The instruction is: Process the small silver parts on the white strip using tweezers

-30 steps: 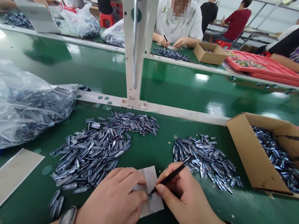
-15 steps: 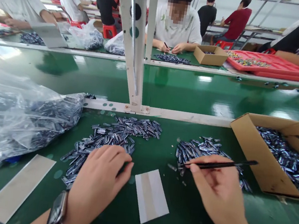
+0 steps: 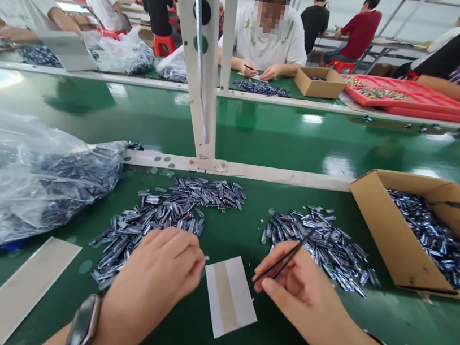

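Black tweezers (image 3: pixel 286 260) are held in my right hand (image 3: pixel 297 287), their tips pointing down-left beside a white card (image 3: pixel 231 297) with a beige strip. Left of the card, my left hand (image 3: pixel 157 276) has its thumb pressed to its curled fingers. A tiny pale bit shows at the fingertips, too small to name. Behind my left hand spreads a pile of small dark shiny pieces (image 3: pixel 165 209). A second pile of such pieces (image 3: pixel 331 246) lies behind my right hand.
At right stands a cardboard box (image 3: pixel 401 236) of similar pieces. A clear plastic bag (image 3: pixel 42 169) of pieces and a long beige strip board (image 3: pixel 23 289) lie at left. A white post (image 3: pixel 205 106) rises at the bench's back rail. Several people sit beyond.
My right hand has moved left and down from the right pile toward the card, and the tweezers have swung steeper. My left thumb has closed against the fingers. The view has shifted slightly.
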Available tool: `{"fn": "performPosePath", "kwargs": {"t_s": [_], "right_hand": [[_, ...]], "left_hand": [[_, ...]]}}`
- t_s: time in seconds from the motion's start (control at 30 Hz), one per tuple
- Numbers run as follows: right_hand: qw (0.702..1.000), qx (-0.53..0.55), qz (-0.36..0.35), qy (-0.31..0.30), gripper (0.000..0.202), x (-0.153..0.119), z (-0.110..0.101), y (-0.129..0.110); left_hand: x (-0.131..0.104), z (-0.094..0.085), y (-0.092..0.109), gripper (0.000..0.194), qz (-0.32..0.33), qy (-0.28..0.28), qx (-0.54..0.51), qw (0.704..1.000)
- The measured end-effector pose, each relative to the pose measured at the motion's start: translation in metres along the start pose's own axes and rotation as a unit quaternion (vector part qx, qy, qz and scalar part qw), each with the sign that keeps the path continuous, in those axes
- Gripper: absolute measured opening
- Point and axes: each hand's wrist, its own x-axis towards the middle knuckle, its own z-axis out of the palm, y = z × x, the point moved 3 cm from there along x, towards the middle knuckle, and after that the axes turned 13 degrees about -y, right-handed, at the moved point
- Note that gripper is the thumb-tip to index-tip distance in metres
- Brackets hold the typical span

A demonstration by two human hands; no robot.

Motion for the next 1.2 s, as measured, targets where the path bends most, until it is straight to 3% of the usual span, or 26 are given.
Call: {"fn": "performPosePath", "kwargs": {"t_s": [0.1, 0.3, 0.5, 0.9, 1.2], "right_hand": [[0.995, 0.001, 0.048, -0.09, 0.017, -0.001, 0.008, 0.002], [0.991, -0.064, 0.065, -0.099, 0.015, -0.001, 0.008, 0.004], [0.991, -0.055, 0.068, -0.097, 0.013, 0.001, 0.008, 0.005], [0.988, -0.073, 0.09, -0.098, 0.015, 0.003, 0.011, 0.002], [0.989, -0.065, 0.094, -0.098, 0.017, 0.003, 0.011, 0.002]], "left_hand": [[-0.002, 0.014, 0.019, 0.011, 0.049, -0.047, -0.065, 0.996], [-0.007, 0.027, 0.035, 0.014, 0.089, -0.123, -0.153, 0.976], [-0.006, 0.023, 0.025, 0.021, 0.036, -0.116, -0.237, 0.964], [-0.003, 0.027, 0.034, 0.019, 0.047, -0.07, -0.206, 0.975], [-0.004, 0.026, 0.036, 0.02, 0.043, -0.067, -0.225, 0.971]]}}
